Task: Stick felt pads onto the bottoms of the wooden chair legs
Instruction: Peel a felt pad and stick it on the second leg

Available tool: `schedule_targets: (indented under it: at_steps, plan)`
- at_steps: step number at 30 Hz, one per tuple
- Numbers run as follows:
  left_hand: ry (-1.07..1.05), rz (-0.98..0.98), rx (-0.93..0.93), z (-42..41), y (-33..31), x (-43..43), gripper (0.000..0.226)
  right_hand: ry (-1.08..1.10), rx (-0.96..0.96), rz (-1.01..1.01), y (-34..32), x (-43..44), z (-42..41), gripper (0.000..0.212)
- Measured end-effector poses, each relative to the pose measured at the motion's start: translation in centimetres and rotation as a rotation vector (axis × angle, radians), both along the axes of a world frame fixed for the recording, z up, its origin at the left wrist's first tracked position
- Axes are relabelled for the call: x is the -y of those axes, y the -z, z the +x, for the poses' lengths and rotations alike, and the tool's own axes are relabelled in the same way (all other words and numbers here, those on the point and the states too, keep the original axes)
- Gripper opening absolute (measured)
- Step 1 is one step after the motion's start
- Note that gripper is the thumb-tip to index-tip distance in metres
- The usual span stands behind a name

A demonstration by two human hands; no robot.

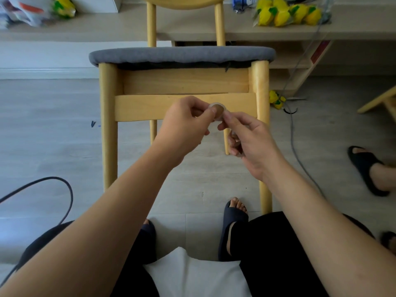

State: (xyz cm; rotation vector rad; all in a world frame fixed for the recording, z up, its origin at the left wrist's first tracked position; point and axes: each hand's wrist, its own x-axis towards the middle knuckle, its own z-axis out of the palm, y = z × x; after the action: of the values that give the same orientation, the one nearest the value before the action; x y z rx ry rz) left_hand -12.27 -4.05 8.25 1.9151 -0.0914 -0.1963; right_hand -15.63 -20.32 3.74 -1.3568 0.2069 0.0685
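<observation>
Pale grey floor (53, 136) fills most of the frame, and a long low bench (192, 26) runs across the top edge. It carries a cluster of yellow packets (289, 15) at the upper right and more bags (25, 11) at the upper left. A wooden chair (184, 108) with a grey cushion (182, 54) stands upright in the centre on all its legs. Its front legs (108, 136) reach down to the floor on either side of the arms. Both hands meet in the middle of the frame, in front of the chair's front rail, with a round brown felt pad (218, 109) held between them. A clear film rims the pad. The left hand (184, 129) pinches the pad's left side between thumb and forefinger, its other fingers curled under. The right hand (250, 142) pinches the lower right edge with its thumb and forefinger. Its remaining fingers are folded toward the palm around something small that cannot be made out. A black cable (64, 189) loops at the lower left and a grey cord (294, 144) trails down the floor at the right. The person's own dark slipper (234, 217) sits at the bottom centre beside the right front leg. Another foot in a black slipper (368, 170) shows at the right edge.
</observation>
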Motion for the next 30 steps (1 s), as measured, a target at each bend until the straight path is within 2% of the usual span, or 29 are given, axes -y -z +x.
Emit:
schedule_targets:
  at_steps: [3, 6, 10, 15, 18, 21, 27, 30]
  plan:
    - [-0.053, 0.106, 0.009, -0.1, 0.6, 0.5, 0.018, 0.036, -0.003, -0.153, 0.4, -0.6, -0.2, 0.018]
    - [-0.059, 0.164, 0.003, 0.0, 0.8, 0.6, 0.017, 0.081, -0.008, -0.152, 0.6, -0.9, -0.2, 0.018]
    - [-0.069, 0.288, 0.098, -0.2, 1.1, 0.7, 0.009, 0.097, 0.034, -0.188, 0.7, -1.1, -0.3, 0.013]
    - [0.04, 0.303, 0.053, 0.0, 1.1, 0.4, 0.008, 0.025, 0.142, -0.42, 0.8, -0.3, -0.1, 0.012]
    - [0.122, 0.262, 0.009, 0.1, 1.0, 0.1, 0.013, -0.015, 0.143, -0.391, 0.7, 0.0, 0.0, 0.007]
    - [0.068, 0.143, 0.01, 0.0, 1.0, 0.2, 0.013, -0.038, 0.122, -0.376, 0.7, 0.1, 0.0, 0.007]
    - [0.056, 0.347, 0.18, 0.1, 1.6, 0.3, 0.015, -0.046, 0.024, -0.407, 1.1, -0.2, -0.2, 0.019]
    - [0.054, 0.338, 0.261, 0.0, 1.6, 0.6, 0.015, -0.03, -0.036, -0.382, 0.9, -0.1, -0.1, 0.021]
